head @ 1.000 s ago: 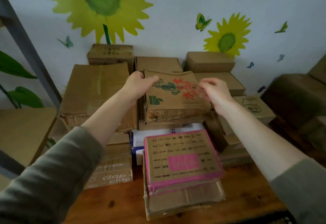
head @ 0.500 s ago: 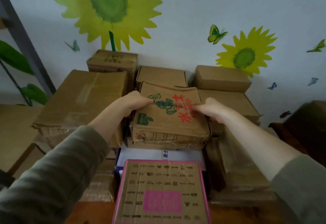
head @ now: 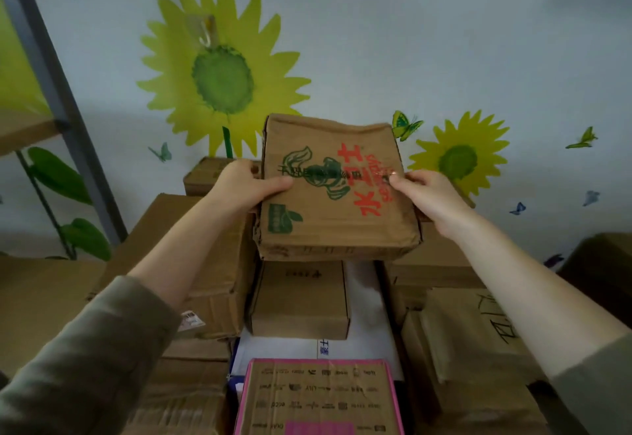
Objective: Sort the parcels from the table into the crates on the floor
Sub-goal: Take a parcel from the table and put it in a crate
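I hold a flat brown cardboard parcel (head: 333, 195) with green leaf art and red characters up in the air above the pile. My left hand (head: 244, 185) grips its left edge, thumb on top. My right hand (head: 427, 195) grips its right edge. Below it a small plain brown box (head: 301, 297) lies uncovered on a white parcel (head: 369, 315). A pink-edged parcel (head: 321, 397) lies nearest to me at the bottom. No crate is in view.
Cardboard boxes crowd the table: a large one (head: 205, 263) at left, stacked ones (head: 441, 267) at right, a marker-scribbled box (head: 478, 328) at lower right. A grey shelf post (head: 51, 85) slants at far left. The sunflower wall (head: 376, 41) stands behind.
Both hands have lifted the printed parcel off the pile and tilted it towards me. The small brown box beneath it has come into sight. The view has tilted upward.
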A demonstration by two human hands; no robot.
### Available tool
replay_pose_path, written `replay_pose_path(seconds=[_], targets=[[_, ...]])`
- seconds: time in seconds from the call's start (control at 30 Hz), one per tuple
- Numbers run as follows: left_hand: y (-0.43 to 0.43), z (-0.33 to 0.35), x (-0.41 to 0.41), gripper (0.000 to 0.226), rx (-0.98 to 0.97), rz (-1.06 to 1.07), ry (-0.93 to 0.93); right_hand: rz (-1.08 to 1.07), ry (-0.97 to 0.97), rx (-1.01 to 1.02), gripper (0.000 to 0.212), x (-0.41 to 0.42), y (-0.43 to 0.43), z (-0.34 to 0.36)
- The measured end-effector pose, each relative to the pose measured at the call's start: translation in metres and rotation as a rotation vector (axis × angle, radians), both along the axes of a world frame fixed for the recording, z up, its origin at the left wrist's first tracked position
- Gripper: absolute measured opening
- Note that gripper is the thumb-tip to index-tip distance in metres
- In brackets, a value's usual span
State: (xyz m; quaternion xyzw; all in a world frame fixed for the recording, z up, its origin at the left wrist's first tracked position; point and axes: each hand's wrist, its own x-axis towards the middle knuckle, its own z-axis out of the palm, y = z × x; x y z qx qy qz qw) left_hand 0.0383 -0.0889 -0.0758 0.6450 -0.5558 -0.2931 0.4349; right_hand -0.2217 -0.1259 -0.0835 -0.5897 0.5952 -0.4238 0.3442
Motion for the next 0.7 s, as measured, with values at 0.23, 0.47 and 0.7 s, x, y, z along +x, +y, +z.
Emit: replay_pose_path(seconds=[0.23, 0.47, 0.7], targets=[[0.004, 0.0, 0.015, 0.051, -0.245, 0.07, 0.105, 0.097, -0.681, 0.048, 0.015, 0.015, 0.004, 0.015], [0.005, 0.0, 0.02, 0.019, -0.12, 0.074, 0.643, 0.095, -0.932, 0.157, 0.029, 0.009, 0.003, 0.013], [0.012, -0.002, 0.009, 0.031, -0.016, 0.007, 0.816, 0.251, -0.939, 0.152, 0.03, 0.012, 0.007, -0.003]])
